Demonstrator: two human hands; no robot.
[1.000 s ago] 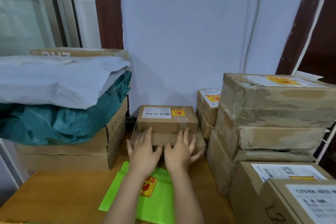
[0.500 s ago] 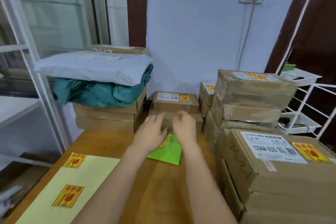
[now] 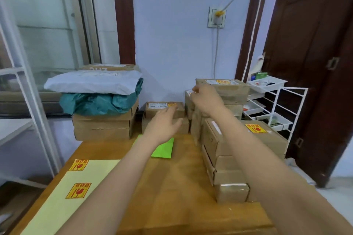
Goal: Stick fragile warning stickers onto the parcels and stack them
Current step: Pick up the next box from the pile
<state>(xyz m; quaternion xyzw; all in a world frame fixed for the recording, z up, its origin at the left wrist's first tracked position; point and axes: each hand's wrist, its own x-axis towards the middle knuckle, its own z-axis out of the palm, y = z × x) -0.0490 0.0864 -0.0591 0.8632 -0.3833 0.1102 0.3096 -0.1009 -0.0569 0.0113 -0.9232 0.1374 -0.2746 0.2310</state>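
Cardboard parcel (image 3: 164, 109) beyond relaxed left hand (image 3: 163, 127); right hand (image 3: 207, 98) raised, loosely curled.

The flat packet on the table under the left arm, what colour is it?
Bright green packet, head view.

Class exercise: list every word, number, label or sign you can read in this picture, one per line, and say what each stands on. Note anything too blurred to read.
"ZHC", upside down: the cardboard box behind the white mailer bag.
Red-and-yellow fragile stickers with a broken-glass sign on the pale yellow sheet: characters too blurred to read.
The same sticker on the near right box: unreadable.
White label on the small centre box: too blurred.
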